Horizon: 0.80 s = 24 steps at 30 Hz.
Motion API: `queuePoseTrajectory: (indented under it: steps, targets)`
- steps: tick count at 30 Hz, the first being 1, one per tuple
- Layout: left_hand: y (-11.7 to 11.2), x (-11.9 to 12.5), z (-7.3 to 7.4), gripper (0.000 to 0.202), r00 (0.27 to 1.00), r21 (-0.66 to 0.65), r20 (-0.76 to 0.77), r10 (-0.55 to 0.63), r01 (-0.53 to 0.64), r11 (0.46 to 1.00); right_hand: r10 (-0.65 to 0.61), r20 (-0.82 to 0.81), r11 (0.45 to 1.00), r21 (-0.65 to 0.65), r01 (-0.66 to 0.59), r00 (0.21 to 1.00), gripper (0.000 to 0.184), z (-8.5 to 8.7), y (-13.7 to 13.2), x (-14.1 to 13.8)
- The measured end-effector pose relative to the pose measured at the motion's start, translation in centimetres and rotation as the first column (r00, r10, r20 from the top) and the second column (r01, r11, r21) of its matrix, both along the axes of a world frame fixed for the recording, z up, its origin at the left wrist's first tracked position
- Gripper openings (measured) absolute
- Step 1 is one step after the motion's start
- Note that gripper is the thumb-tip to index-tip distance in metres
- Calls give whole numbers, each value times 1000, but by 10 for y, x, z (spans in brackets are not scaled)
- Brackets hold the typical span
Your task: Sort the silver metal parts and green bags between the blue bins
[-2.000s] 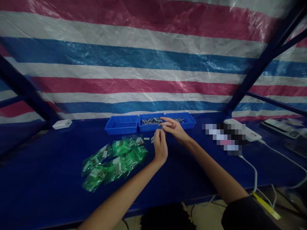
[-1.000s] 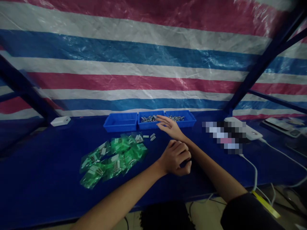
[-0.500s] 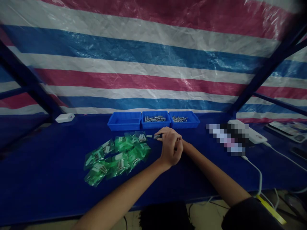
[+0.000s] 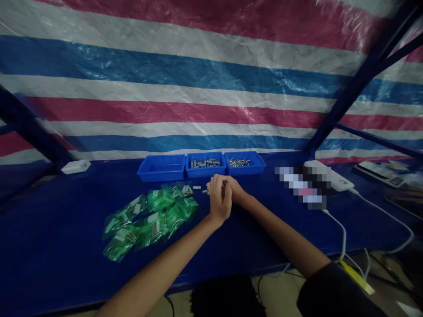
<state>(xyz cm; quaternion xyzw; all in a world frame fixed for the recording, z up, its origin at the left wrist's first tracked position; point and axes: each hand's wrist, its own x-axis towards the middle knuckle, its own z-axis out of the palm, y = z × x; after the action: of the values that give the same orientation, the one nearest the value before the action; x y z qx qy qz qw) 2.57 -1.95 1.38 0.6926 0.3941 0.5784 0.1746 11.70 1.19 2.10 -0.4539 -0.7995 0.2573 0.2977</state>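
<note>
My left hand (image 4: pixel 220 203) is closed, its fingers curled over in front of my right hand. Whatever it holds is hidden. Behind it, my right hand (image 4: pixel 235 188) bends inward with its fingers drawn together, mostly covered by the left. Both hands meet just above the table, in front of the middle bin. Close to the fingertips lie a short metal cylinder (image 4: pixel 197 187) and another small metal piece (image 4: pixel 205 191), partly covered by the hands. Left of them, several green-and-clear plastic bags (image 4: pixel 155 215) with metal and white pieces inside lie spread in a cluster.
Three blue bins stand along the back: a bare left bin (image 4: pixel 161 175), a middle bin (image 4: pixel 206 171) of metal cylinders and a right bin (image 4: pixel 246 170) of small metal parts. A white box (image 4: pixel 76 167) sits far left. Right are a white power bank (image 4: pixel 330 176) and cables (image 4: pixel 343 233).
The view has turned slightly right, so everything sits further left. My left hand has moved in front of my right fingers, which showed earlier beside small metal pieces.
</note>
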Motion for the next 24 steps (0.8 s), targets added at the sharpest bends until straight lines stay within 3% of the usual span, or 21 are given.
queuePoseTrajectory:
  steps: [10, 16, 20, 24]
  targets:
    - [1, 0, 1, 17, 998, -45, 24, 58, -57, 997, -181, 252, 983, 28, 180, 950, 12, 5, -1, -4]
    - [1, 1, 1, 15, 993, -85, 60, 98, -92, 992, -129, 300, 992, 33, 124, 945, 12, 2, 2, -4]
    - [2, 0, 2, 17, 979, -174, 118, 164, -142, 974, -135, 240, 990, 69, 122, 961, 12, 3, 3, -2]
    - [4, 0, -1, 16, 959, -247, 207, 195, -142, 959, -189, -26, 962, 196, 191, 982, 10, 1, 9, 1]
